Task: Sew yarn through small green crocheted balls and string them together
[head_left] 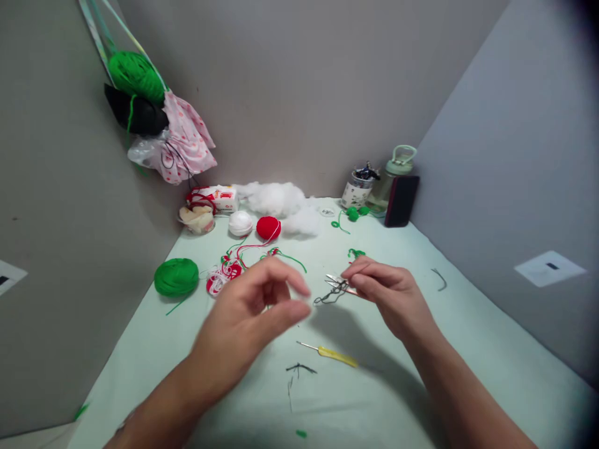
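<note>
My right hand (390, 290) is closed in a pinch on a dark grey piece of yarn (332, 293), which hangs in loops to the left of the fingertips. Directly behind the yarn are scissors (331, 278) with their blades pointing left; their handles are partly hidden by my hand. My left hand (257, 305) is raised to the left of the yarn, thumb and forefinger curved and apart, with nothing visible between them. Below both hands, a crochet hook (334, 355) with a yellow handle lies on the table. Dark yarn scraps (301, 368) lie nearer to me.
A green yarn ball (176, 277), tangled red and white yarn (224, 277), a white ball (240, 223) and a red ball (268, 228) sit at left. White stuffing (276, 199) lies along the back wall. A bottle (379, 196) and phone (401, 201) stand back right.
</note>
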`<state>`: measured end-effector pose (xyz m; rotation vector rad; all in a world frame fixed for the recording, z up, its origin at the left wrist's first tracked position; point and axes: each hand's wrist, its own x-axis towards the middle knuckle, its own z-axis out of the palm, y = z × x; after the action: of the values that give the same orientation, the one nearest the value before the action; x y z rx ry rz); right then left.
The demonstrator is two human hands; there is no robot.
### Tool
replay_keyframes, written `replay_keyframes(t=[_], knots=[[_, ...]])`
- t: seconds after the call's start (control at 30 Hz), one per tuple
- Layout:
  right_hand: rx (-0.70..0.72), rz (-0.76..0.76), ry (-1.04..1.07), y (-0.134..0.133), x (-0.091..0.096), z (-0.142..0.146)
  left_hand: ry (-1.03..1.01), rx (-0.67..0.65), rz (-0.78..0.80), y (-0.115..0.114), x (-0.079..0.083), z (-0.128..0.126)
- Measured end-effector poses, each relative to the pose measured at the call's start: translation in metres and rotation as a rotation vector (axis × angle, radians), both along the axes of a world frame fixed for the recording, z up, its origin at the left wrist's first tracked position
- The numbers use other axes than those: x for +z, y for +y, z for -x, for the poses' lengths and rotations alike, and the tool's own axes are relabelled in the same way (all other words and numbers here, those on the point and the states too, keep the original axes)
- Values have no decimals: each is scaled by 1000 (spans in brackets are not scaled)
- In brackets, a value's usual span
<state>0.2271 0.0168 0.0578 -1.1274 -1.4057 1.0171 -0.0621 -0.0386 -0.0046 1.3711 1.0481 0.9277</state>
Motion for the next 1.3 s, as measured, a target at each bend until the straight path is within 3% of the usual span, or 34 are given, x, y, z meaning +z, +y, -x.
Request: replay_keyframes(t=[0.07,0.1,0.17,0.23,0.33,0.43,0.57,0.67,0.93,1.07,1.17,1.3], knots=[[69,-75,-65,-3,2,5,-17,-164,2,47,48,-43],[92,-94,-73,-4,2,7,-35,-268,9,61,63,-61],[79,-94,-15,-3,3,7,-85,-508,114,73,72,-81],[-17,-54,133,1,5,-2,-69,-561,163,72,62,-81],[-193,28,394,11,13,-29,51,-402,125,71,42,-57],[-313,35,543,20,22,-65,168,-312,92,77,35,-25],[-431,-7,643,28,23,-102,228,-210,88,82,33,5],[-461,-42,596,33,18,-116,183,-134,87,82,28,14],[-405,-75,497,39,5,-123,-134,181,159,79,19,11],[-371,-86,430,39,2,-127,-171,233,152,78,19,16],[-407,-13,524,38,7,-125,-152,230,144,79,17,21],[-544,29,835,33,18,-113,-35,199,105,83,11,28]])
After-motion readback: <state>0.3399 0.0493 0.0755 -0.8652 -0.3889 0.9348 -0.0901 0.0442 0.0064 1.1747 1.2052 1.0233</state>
